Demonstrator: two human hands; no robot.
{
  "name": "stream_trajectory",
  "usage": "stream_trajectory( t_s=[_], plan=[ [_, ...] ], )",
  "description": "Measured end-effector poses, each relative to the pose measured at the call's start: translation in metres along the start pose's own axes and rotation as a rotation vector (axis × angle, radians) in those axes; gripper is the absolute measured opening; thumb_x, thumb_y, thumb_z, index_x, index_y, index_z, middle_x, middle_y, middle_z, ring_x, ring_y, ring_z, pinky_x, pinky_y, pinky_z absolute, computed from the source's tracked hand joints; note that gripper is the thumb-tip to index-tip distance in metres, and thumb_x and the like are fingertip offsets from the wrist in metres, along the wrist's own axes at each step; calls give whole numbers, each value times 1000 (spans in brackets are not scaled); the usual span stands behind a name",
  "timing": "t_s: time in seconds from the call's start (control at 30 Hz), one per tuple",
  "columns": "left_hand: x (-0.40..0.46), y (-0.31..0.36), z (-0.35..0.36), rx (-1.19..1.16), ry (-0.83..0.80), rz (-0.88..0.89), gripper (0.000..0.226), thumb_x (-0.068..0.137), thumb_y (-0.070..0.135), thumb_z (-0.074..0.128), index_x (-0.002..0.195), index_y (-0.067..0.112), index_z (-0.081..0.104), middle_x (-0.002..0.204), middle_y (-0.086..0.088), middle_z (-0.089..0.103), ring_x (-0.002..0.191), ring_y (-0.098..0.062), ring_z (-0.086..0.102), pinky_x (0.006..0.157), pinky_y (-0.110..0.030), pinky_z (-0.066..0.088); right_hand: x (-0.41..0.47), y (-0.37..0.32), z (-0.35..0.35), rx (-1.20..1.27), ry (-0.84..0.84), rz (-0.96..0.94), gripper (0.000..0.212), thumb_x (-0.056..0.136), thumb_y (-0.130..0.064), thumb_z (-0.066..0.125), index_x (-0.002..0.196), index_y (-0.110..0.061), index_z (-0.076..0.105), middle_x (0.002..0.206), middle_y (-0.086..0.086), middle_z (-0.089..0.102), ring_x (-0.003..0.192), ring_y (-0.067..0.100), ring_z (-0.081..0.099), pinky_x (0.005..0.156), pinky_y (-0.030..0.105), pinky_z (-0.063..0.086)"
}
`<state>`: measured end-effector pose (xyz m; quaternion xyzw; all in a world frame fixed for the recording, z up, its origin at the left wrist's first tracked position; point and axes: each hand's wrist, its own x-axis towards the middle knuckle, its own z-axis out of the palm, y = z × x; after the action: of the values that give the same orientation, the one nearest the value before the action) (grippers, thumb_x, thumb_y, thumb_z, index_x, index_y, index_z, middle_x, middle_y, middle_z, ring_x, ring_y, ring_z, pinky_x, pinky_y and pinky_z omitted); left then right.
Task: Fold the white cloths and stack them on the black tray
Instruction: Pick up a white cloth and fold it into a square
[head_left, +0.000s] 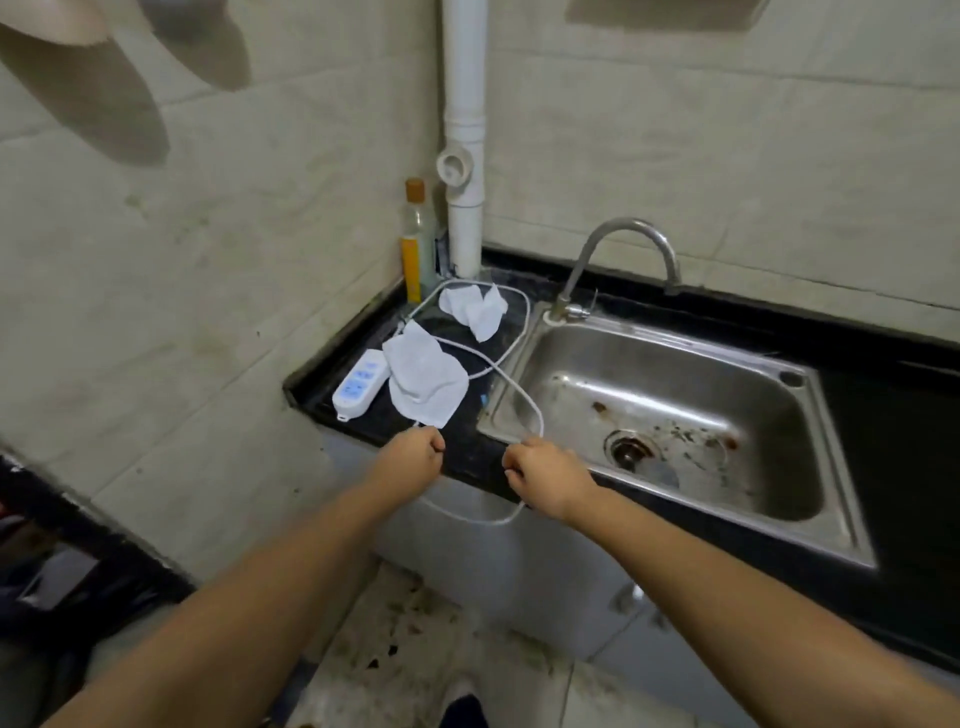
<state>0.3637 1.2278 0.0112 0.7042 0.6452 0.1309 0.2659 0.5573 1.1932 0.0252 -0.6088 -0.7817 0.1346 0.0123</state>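
Beyond the fingers, at the front edge of the black counter (467, 457), two white cloths are lying on the dark, glossy stone: a larger crumpled cloth (427, 378) just past the left hand (410, 457), and a smaller crumpled cloth (475, 307) farther back toward the wall corner. Both arms are reaching forward and slightly inward, the hands hovering close together over the counter's lip. The left hand's fingers are curling around a thin white cable (519, 400), and the right hand (545, 480) is pinching the same cable, which is looping across the cloths and sagging below the hands. A white power strip (361, 382) is sitting left of the larger cloth. Right of the right hand, a stained steel sink (831, 441) is opening beneath a curved faucet (623, 249).
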Motion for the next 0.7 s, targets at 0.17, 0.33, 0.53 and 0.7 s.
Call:
stream_trajectory(
  t_s=[0.17,0.33,0.53,0.7],
  plan=[
    [83,-41,-2,137,-40,1,25,91,11,44,108,8,61,112,-12,62,105,-28,58,85,-39,47,109,-22,28,70,-60,-46,29,94,-23,46,118,-15,60,120,11,56,111,31,53,90,41,46],
    [116,-69,15,118,-109,84,32,91,13,48,121,11,57,123,-8,57,115,-25,50,94,-36,43,164,-33,60,43,-111,-15,39,92,-24,50,130,-17,48,132,9,44,124,31,39,96,43,35],
    [130,-73,14,287,-146,192,43,85,30,60,127,20,56,122,-6,53,114,-26,48,92,-37,40,183,-25,54,43,-65,-39,28,95,-22,42,119,-11,54,125,10,51,123,28,42,96,39,31],
    [147,-37,-10,104,18,223,30,89,33,52,82,7,65,89,-9,63,85,-28,58,76,-38,45,179,-4,0,512,115,107,16,96,-14,43,103,-4,53,96,15,64,91,32,60,75,33,43]
  ],
)
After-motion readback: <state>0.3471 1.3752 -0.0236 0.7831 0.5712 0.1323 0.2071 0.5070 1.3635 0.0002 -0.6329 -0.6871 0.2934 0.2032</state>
